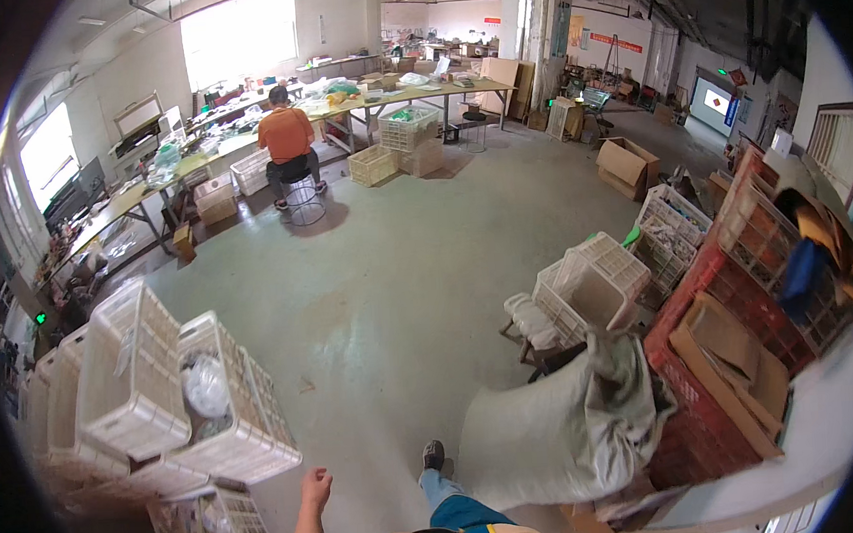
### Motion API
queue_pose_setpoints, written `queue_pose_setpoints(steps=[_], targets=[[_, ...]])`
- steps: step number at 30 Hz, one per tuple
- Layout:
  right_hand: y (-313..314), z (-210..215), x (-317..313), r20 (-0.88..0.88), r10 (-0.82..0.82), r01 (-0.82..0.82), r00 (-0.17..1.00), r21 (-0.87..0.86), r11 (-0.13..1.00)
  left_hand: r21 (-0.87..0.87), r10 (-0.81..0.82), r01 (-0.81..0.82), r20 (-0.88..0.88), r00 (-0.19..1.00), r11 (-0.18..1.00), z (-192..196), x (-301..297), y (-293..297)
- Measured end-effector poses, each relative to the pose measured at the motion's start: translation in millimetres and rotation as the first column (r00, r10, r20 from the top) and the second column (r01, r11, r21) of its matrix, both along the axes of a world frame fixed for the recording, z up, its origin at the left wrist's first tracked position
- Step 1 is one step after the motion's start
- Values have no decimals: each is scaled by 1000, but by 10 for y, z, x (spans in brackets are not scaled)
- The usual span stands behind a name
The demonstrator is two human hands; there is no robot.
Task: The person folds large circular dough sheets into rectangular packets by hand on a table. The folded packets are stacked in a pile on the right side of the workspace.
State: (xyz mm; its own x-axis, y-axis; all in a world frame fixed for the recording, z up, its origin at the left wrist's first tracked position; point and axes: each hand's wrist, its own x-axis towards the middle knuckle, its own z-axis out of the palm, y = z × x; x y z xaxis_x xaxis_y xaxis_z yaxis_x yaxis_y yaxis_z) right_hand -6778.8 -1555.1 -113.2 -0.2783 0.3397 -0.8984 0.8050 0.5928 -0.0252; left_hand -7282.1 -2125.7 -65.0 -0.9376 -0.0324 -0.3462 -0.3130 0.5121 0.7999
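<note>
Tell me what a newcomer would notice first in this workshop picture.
Probably the heap of white plastic crates stacked crookedly at lower left, just above the person's empty left hand. To the right, a big grey sack slumps against red crates that hold cardboard. Far back, a person in an orange shirt sits at the long worktables.

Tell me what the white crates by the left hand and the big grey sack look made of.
White crates: apparently rigid moulded plastic, matte; the walls are an even lattice grid. Grey sack: seemingly woven plastic or coarse cloth, dull, slumped in soft folds; the weave is too small to confirm. The left hand hangs empty beside the crates.
</note>
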Motion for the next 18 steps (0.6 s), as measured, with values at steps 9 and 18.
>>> queue_pose_setpoints(steps=[9, 18], targets=[[962, -93, -5466, -325, 294, -269, 899, 120, 956, -238, -389, 643, 629, 673, 728, -3, -2236, 1259], [2568, 708, -10778, -930, -245, 81, 273, -231, 970, -335, -118, 512, 737, 665, 791, -224, -5077, 2298]])
